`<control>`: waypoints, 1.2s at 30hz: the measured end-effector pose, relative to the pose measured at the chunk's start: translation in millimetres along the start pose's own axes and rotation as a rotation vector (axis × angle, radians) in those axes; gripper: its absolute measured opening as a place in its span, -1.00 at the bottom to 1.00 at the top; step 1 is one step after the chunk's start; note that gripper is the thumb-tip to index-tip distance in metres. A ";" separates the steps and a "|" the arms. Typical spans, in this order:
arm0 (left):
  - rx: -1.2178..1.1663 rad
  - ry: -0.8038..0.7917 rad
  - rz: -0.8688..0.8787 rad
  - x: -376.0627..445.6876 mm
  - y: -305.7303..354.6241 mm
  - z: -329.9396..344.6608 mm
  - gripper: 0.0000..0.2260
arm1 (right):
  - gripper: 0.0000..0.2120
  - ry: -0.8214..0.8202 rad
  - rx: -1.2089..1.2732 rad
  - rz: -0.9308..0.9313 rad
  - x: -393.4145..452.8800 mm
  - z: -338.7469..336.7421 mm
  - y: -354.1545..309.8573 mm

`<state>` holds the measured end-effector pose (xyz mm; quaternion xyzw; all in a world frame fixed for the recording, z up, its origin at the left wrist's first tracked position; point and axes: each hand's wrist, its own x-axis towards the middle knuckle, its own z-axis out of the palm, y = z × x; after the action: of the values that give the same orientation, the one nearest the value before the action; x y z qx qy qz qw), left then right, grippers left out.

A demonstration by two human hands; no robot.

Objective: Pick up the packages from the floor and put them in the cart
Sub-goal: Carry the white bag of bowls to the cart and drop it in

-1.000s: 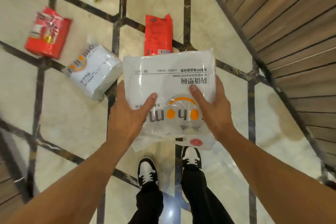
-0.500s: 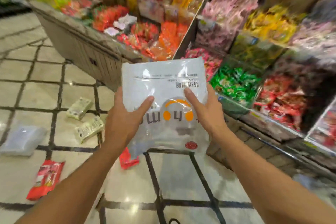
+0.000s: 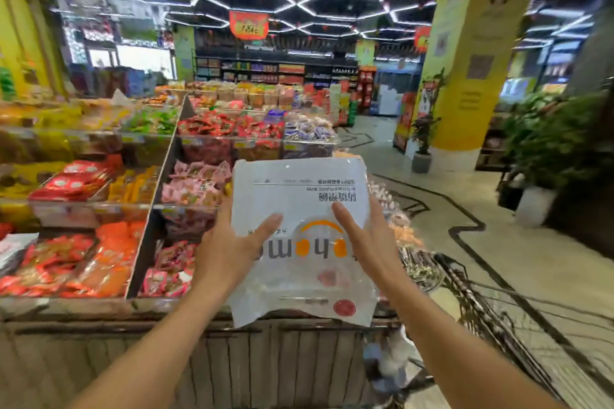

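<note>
1. The person holds one white plastic package (image 3: 300, 236) up in front of the chest, with the left hand (image 3: 229, 252) on its left edge and the right hand (image 3: 368, 242) on its right edge. Each thumb lies across the printed face; the other fingers are hidden behind the package, so both hands appear clamped on it.

2. The package is in the air, touching nothing but the hands. It hangs in front of the display bins (image 3: 133, 196) of wrapped sweets and above their wooden front.

3. The wire cart (image 3: 481, 305) sits low at the right, its rim just beside the right forearm. The basket is blurred, and what lies in it cannot be made out.

4. The step in hand looks like the carry to the cart. To do it well, the person should swing the package right and down — keeping both hands on it, since the loose film will likely sag if one lets go.

5. It should clear the near rim of the cart before lowering, then be laid flat — not dropped — so the contents do not crush.
</note>
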<state>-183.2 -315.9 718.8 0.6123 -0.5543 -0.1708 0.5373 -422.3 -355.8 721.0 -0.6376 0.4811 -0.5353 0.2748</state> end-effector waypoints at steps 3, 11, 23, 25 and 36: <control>-0.043 -0.063 0.075 0.7 44.8 58.4 -0.26 | -0.47 0.119 -0.049 0.022 3.9 -70.5 2.0; -0.112 -0.274 0.154 -33.1 144.9 241.3 -0.28 | -0.38 0.316 -0.108 0.095 -6.8 -269.6 58.7; -0.263 -0.514 0.129 -123.9 243.7 495.8 -0.42 | -0.25 0.533 -0.165 0.217 -44.7 -513.7 179.1; -0.214 -0.560 0.166 -133.2 254.5 529.6 -0.44 | -0.25 0.583 -0.163 0.238 -47.0 -541.9 201.3; -0.217 -0.648 0.062 -162.8 225.1 722.4 -0.29 | -0.22 0.548 -0.291 0.369 -21.7 -645.9 339.0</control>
<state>-929.3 -470.9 583.6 0.4483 -0.6933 -0.3979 0.4001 -1141.3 -360.6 596.7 -0.4053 0.7149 -0.5538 0.1340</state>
